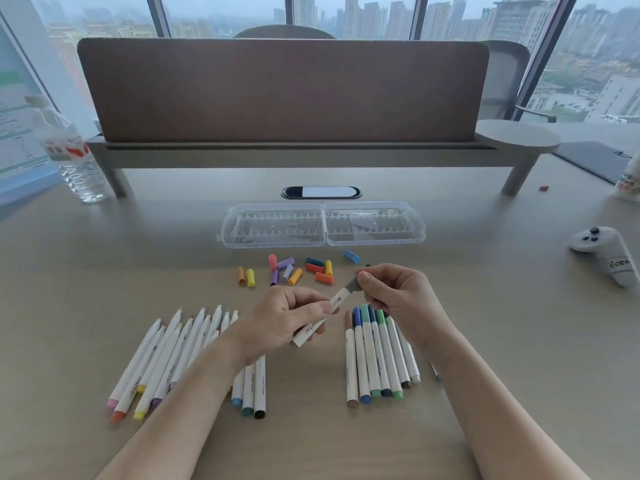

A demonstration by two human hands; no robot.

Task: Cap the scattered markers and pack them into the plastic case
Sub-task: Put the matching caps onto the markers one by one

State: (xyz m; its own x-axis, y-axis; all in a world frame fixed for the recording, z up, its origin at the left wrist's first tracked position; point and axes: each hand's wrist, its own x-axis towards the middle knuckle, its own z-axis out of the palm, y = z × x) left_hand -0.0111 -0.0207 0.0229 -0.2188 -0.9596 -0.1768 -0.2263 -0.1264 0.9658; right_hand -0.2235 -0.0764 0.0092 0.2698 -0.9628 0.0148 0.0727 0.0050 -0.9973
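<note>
My left grip (289, 315) clamps marker (320, 315) barrel, steadying it; right grip (388, 289) pinches grey cap (353, 284) onto tip, likely pressing it home. Capped markers (375, 355) just under right grip, kept apart from uncapped pile (180, 358) below left. Loose caps (298, 270) just beyond both grips; open empty case (323, 225) farther off. Pale table (519, 341), divider, city windows behind.

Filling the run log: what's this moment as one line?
left hand: grips white marker barrel | right hand: pinches grey cap on its tip | clear plastic case: open, empty
</note>
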